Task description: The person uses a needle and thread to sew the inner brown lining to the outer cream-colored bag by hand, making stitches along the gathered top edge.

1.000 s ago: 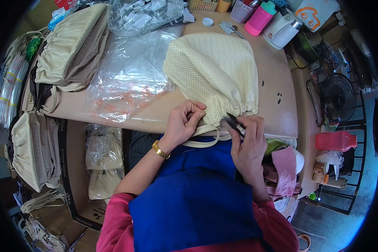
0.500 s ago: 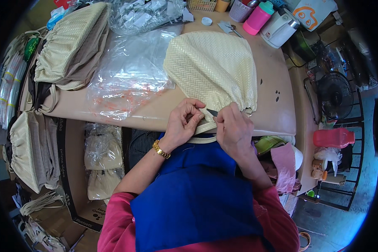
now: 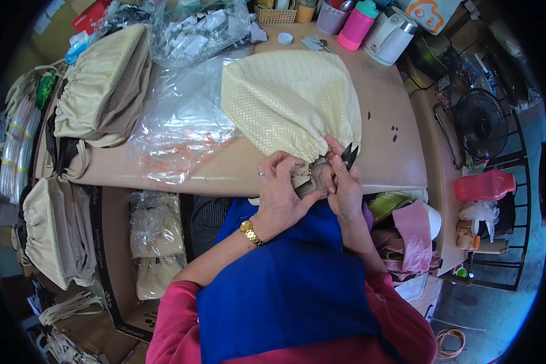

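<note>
Right hand [image 3: 344, 185] grips small black snips [image 3: 349, 155], blades up; left hand [image 3: 282, 188] pinches the gathered mouth of the cream woven bag [image 3: 288, 103] at the tabletop's [image 3: 400, 164] near edge.

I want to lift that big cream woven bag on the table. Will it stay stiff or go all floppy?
Probably floppy: the cream woven bag sags into soft gathers at its mouth, where the left hand and right hand bunch it. It likely weighs little for its size, since it lies flat. Its ridged weave should grip, not slip.
</note>
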Demonstrator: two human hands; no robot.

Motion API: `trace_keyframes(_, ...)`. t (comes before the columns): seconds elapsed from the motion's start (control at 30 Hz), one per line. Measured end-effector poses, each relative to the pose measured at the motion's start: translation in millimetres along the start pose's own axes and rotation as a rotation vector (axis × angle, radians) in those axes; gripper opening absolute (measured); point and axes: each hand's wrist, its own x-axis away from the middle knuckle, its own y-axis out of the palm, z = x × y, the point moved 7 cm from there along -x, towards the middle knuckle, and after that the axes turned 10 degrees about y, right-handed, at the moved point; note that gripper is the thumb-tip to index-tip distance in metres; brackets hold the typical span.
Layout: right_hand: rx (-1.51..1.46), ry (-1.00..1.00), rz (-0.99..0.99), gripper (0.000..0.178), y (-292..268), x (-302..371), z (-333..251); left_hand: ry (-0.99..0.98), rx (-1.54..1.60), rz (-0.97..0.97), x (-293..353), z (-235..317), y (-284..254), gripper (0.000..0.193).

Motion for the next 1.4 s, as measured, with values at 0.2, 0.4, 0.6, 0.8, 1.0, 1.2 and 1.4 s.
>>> trace_keyframes(0.2, 0.407, -0.241, 0.087, 0.038, 25, 6, -22, 0.072, -0.159, 0.095, -35, -10, -23, 0.059)
trace_keyframes(0.4, 0.936, -0.754, 0.074, 0.058, 76, 15, -47, 0.032, -0.151, 0.148, -54, -21, -35, 0.053)
trace_keyframes(0.6, 1.207, -0.865, 0.131, 0.052, 91, 8, -68, -0.045, 0.159, 0.094, -33, -48, -33, 0.058)
trace_keyframes(0.8, 1.497, -0.275, -0.011, 0.018, 64, -109, -33, -0.318, 0.854, -0.272, 1, -54, -11, 0.055)
trace_keyframes(1.0, 0.851, 0.103, -0.211, 0.020, 47, -132, -31, -0.514, 1.215, -0.316, 2, -78, -7, 0.072)
trace_keyframes(1.2, 0.742, -0.240, -0.141, 0.030, 51, -35, -58, -0.599, 1.403, -0.209, 7, -79, -8, 0.082)
trace_keyframes(1.4, 1.147, -0.389, -0.167, 0.057, 67, -20, -26, -0.596, 1.383, -0.195, 6, -80, -10, 0.085)
